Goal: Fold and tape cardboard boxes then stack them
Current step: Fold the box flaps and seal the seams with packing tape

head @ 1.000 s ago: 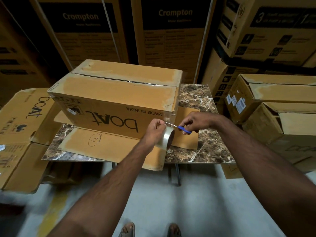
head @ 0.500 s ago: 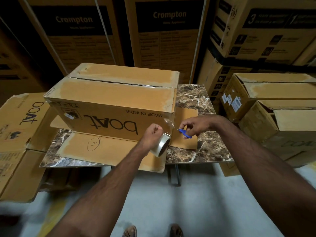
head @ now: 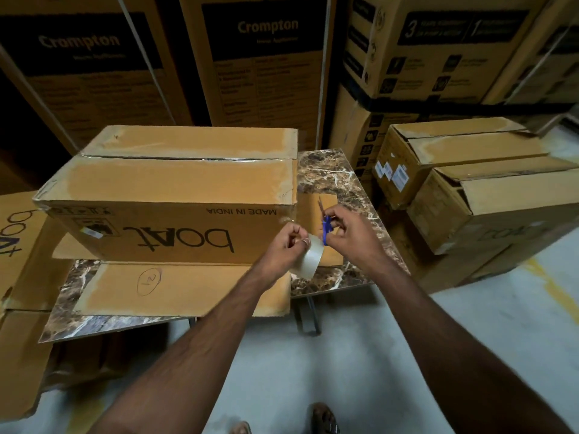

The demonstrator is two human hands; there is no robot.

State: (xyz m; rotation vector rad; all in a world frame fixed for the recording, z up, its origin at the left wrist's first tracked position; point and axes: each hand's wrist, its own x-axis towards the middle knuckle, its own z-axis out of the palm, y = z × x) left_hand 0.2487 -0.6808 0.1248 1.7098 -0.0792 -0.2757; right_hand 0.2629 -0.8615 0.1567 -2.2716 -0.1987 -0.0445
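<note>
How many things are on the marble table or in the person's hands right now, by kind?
Assembled boat box on the marble table: 1
Flat cardboard sheets under or beside it, one marked 2, one at the right end: 2
Tape roll, in the left hand: 1
Blue-handled scissors, in the right hand: 1
Total: 5

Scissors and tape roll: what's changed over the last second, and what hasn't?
The blue-handled scissors in the right hand swung from lying sideways toward the tape to pointing up and away. The left hand drew the tape roll a little back from the box corner. Both hands keep their grips; the boat box stays put on the marble table.
</note>
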